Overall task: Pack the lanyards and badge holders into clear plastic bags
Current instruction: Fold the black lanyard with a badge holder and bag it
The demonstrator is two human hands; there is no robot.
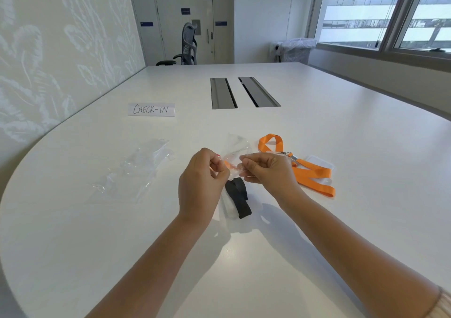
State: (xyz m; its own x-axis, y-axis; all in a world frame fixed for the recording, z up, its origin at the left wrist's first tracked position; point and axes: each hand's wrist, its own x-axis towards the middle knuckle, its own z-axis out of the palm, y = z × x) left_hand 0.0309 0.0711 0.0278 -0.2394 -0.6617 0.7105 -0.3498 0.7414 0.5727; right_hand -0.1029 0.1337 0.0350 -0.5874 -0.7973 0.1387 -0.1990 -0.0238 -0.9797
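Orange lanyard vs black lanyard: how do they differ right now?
The orange lanyard lies spread out to the right of the hands, its metal clip showing; the black lanyard lies folded compactly below the hands, its clip not visible. Both are flat fabric straps lying on the table, unbagged.

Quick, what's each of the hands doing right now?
Left hand: pinching the clear plastic bag.
Right hand: pinching the same bag's other side.

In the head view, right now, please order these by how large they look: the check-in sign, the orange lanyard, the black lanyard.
1. orange lanyard, largest.
2. check-in sign.
3. black lanyard, partly hidden by the hands.
Sign and black lanyard look close; the sign lies farther, so that order is unsure.
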